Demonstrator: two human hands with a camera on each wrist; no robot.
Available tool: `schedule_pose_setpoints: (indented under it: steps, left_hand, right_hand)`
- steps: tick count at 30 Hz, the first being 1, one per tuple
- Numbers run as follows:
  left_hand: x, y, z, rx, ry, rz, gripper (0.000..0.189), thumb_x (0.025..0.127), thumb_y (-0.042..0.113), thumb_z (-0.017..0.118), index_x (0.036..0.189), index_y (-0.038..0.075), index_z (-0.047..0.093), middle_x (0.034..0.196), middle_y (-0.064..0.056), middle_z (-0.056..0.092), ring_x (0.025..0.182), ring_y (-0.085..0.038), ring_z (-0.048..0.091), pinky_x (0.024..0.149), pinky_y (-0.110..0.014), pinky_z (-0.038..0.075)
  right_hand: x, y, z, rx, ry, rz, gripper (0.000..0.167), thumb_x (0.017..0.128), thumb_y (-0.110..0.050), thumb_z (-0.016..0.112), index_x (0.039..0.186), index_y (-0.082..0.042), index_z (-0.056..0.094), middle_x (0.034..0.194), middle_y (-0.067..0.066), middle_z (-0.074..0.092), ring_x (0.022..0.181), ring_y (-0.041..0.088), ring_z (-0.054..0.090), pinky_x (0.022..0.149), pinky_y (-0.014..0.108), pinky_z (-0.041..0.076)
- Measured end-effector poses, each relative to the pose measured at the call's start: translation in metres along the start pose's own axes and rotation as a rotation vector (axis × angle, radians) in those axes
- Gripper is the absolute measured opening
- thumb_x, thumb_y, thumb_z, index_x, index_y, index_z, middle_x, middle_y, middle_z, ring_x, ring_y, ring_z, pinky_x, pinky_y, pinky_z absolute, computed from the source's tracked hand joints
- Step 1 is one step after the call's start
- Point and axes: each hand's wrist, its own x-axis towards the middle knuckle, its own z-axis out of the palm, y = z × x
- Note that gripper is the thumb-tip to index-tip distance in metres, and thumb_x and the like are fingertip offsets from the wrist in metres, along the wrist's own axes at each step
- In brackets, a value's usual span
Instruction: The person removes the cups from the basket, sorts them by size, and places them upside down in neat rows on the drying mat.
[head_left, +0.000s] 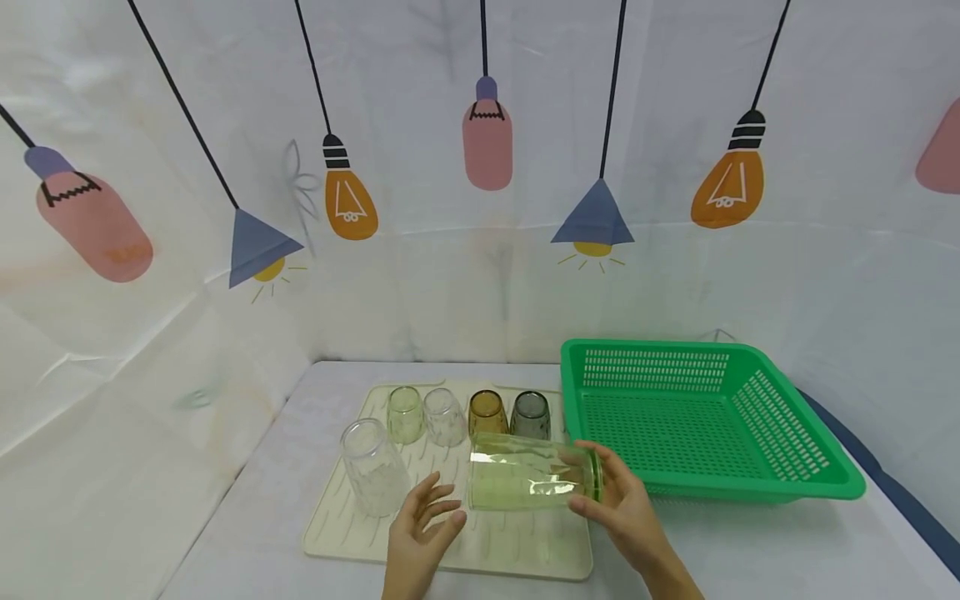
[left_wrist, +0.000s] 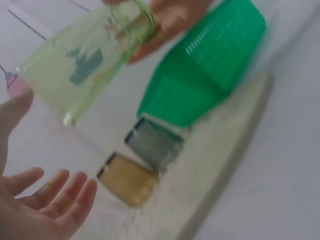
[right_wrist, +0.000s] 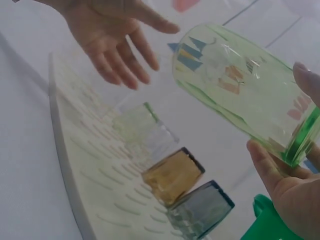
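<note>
A large pale green glass lies sideways in the air above the cream drying mat. My right hand grips it around its thicker green end, thumb on the near side. The other end points toward my left hand, whose fingers are spread and relaxed. The left wrist view shows that hand apart from the glass, holding nothing. Behind, on the mat, stand an amber glass, a grey glass, a small clear glass and a small pale green glass.
A tall clear glass stands on the mat's left side. To the right, a green plastic basket with slotted walls sits beside the mat on the white tabletop. A white sheet printed with lamps hangs behind.
</note>
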Motion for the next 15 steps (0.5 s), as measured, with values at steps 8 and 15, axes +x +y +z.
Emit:
schedule_pose_setpoints:
  steps: [8,15]
  left_hand:
    - [-0.008,-0.023,-0.032,0.477,0.378,0.271,0.045,0.063,0.000,0.084,0.102,-0.006,0.063,0.089,-0.016,0.068,0.076,-0.008,0.062,0.060,-0.019,0.054]
    - [-0.013,-0.041,-0.071,0.770,0.614,0.291,0.046,0.056,0.003,0.088,0.095,-0.009,0.066,0.085,-0.019,0.067,0.071,-0.028,0.062,0.053,-0.017,0.050]
  right_hand:
    - [0.000,0.005,-0.002,-0.006,0.020,0.050,0.059,0.083,0.011,0.060,0.135,0.005,0.033,0.126,0.003,0.054,0.113,0.013,0.057,0.091,0.025,0.049]
    - [0.001,0.003,0.000,-0.016,0.048,0.101,0.058,0.083,0.009,0.061,0.134,0.007,0.034,0.125,0.007,0.053,0.112,0.014,0.057,0.090,0.025,0.049]
